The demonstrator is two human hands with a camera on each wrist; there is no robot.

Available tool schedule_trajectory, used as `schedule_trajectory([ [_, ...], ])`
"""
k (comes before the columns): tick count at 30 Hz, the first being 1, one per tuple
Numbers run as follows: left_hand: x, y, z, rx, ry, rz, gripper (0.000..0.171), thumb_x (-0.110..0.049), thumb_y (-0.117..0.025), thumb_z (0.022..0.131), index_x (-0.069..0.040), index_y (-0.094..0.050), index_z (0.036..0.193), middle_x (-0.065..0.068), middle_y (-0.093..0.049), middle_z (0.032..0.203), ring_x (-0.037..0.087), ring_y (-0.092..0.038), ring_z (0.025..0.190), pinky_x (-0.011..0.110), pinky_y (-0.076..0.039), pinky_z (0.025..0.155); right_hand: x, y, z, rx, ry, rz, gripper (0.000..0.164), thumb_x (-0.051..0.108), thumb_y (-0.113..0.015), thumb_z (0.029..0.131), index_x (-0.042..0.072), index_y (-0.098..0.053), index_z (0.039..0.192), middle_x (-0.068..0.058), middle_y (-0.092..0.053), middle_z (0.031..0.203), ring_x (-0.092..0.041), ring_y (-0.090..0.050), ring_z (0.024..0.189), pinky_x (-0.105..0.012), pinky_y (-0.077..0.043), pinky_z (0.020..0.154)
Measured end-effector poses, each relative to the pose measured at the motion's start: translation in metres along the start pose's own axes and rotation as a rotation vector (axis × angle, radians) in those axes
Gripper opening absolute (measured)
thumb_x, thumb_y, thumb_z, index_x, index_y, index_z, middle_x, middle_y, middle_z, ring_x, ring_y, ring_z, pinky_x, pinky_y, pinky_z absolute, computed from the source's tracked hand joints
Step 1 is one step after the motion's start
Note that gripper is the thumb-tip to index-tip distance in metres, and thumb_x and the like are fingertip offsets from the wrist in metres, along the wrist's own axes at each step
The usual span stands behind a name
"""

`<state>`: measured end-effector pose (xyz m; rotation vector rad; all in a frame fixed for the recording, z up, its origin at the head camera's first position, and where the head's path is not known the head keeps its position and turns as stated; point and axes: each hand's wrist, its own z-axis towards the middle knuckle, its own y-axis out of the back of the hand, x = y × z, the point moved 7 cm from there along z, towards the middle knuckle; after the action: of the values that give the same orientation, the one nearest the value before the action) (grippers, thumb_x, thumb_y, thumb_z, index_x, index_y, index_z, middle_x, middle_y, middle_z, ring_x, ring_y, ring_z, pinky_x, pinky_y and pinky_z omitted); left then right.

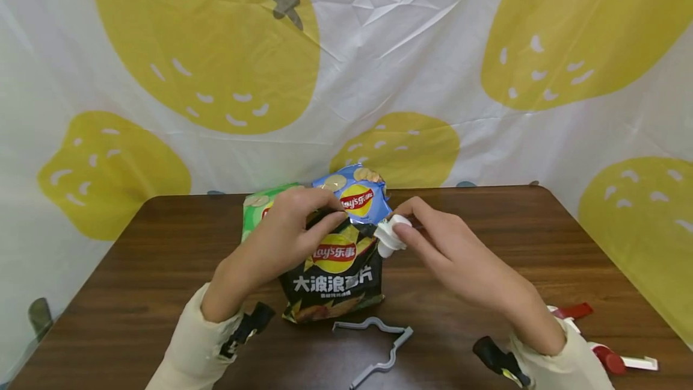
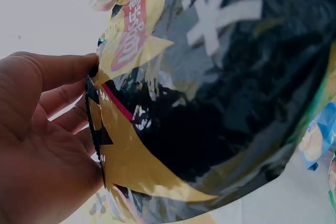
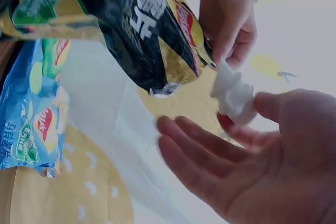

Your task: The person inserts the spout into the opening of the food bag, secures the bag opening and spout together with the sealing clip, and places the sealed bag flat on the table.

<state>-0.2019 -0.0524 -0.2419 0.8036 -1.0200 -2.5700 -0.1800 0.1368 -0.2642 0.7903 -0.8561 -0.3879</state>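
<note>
My right hand [image 1: 449, 248] pinches the white piece [image 1: 392, 235] between thumb and finger, the other fingers reaching out loosely with nothing in them. My left hand [image 1: 292, 230] has its thumb and fingers closed on the upper edge of the black bag [image 1: 335, 287].

Taking the black bag as the middle of a clock, seen from my head, my left hand is at 10 o'clock and my right at about 3. The white piece sits at 2 o'clock, just beside the bag's upper corner; I can't tell whether it touches the bag.

As I judge the work, the bag is up and its edge is held, and the white piece is ready in my fingers. What seems left is whatever joins the two: I see nothing fastened to that edge, though my left hand hides part of it.

Further out, the blue bag [image 1: 354, 197] is behind at 12 to 1 o'clock and the green bag [image 1: 253, 209] at 10 to 11, partly covered by my left hand. I see no fastener on either, as far as they show. The bent grey strip [image 1: 400, 338] lies on the desk [image 1: 173, 269] at 5 o'clock, held by neither hand. Towards 4 o'clock, past my right sleeve, are some red-and-white parts [image 1: 609, 359].
</note>
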Motion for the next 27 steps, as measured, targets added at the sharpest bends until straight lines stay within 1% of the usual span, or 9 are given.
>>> schedule_trajectory([
  [4, -0.003, -0.003, 0.001, 0.014, -0.044, 0.005, 0.005, -0.014, -0.071, 0.092, -0.011, -0.072, 0.089, -0.006, -0.069, 0.082, 0.010, -0.057, 0.075, 0.031, -0.048, 0.072, 0.005, 0.012, 0.000, -0.145, 0.057, -0.017, 0.014, 0.022, -0.056, 0.103, 0.018, -0.057, 0.116, 0.011, -0.063, 0.098, -0.005, -0.060, 0.089, -0.026, -0.050, 0.075],
  [6, -0.005, -0.004, 0.001, 0.012, -0.059, 0.016, 0.005, -0.015, -0.072, 0.092, -0.011, -0.073, 0.088, -0.006, -0.069, 0.082, 0.010, -0.057, 0.075, 0.032, -0.047, 0.073, 0.007, 0.012, 0.000, -0.173, 0.083, -0.015, 0.017, 0.019, -0.058, 0.102, 0.016, -0.058, 0.118, 0.010, -0.065, 0.099, -0.005, -0.062, 0.092, -0.025, -0.052, 0.077],
  [8, -0.007, -0.005, 0.001, 0.012, -0.062, 0.034, 0.005, -0.015, -0.072, 0.092, -0.012, -0.073, 0.089, -0.007, -0.069, 0.083, 0.011, -0.057, 0.075, 0.032, -0.046, 0.075, 0.007, 0.009, 0.001, -0.169, 0.098, -0.012, 0.019, 0.019, -0.059, 0.101, 0.016, -0.059, 0.119, 0.010, -0.065, 0.100, -0.004, -0.062, 0.090, -0.025, -0.052, 0.076],
  [12, -0.009, -0.007, 0.001, 0.023, -0.057, 0.060, 0.007, -0.017, -0.070, 0.093, -0.012, -0.073, 0.090, -0.007, -0.070, 0.084, 0.010, -0.058, 0.076, 0.034, -0.042, 0.078, 0.007, 0.000, 0.002, -0.116, 0.118, 0.007, 0.020, 0.018, -0.060, 0.101, 0.016, -0.060, 0.121, 0.009, -0.066, 0.101, -0.003, -0.063, 0.083, -0.025, -0.053, 0.073],
  [16, -0.011, -0.008, 0.000, 0.020, -0.070, 0.067, 0.007, -0.016, -0.069, 0.094, -0.011, -0.073, 0.090, -0.006, -0.070, 0.084, 0.009, -0.060, 0.078, 0.033, -0.041, 0.078, 0.004, -0.009, 0.003, -0.091, 0.121, 0.008, 0.023, 0.016, -0.058, 0.101, 0.014, -0.060, 0.124, 0.007, -0.066, 0.100, -0.004, -0.063, 0.081, -0.027, -0.053, 0.072],
  [20, -0.013, -0.007, 0.000, -0.044, -0.113, 0.084, 0.006, -0.013, -0.069, 0.093, -0.009, -0.073, 0.090, -0.002, -0.072, 0.085, 0.012, -0.065, 0.082, 0.037, -0.043, 0.081, 0.002, -0.013, 0.004, -0.105, 0.117, -0.016, 0.024, 0.017, -0.056, 0.103, 0.012, -0.062, 0.125, 0.005, -0.067, 0.101, -0.005, -0.062, 0.083, -0.030, -0.053, 0.074],
  [24, -0.015, -0.005, 0.000, -0.120, -0.153, 0.103, 0.003, -0.009, -0.070, 0.091, -0.008, -0.073, 0.091, 0.000, -0.073, 0.087, 0.014, -0.067, 0.086, 0.041, -0.044, 0.083, 0.000, -0.012, 0.004, -0.142, 0.112, -0.034, 0.021, 0.018, -0.055, 0.103, 0.012, -0.064, 0.121, 0.006, -0.068, 0.101, -0.006, -0.061, 0.087, -0.031, -0.051, 0.078],
  [27, -0.014, -0.006, -0.001, -0.138, -0.152, 0.108, 0.003, -0.007, -0.071, 0.090, -0.009, -0.073, 0.093, 0.000, -0.073, 0.088, 0.015, -0.067, 0.086, 0.041, -0.043, 0.083, -0.003, -0.013, 0.005, -0.149, 0.113, -0.028, 0.018, 0.016, -0.056, 0.103, 0.013, -0.062, 0.119, 0.008, -0.068, 0.096, -0.006, -0.060, 0.083, -0.031, -0.051, 0.075],
])
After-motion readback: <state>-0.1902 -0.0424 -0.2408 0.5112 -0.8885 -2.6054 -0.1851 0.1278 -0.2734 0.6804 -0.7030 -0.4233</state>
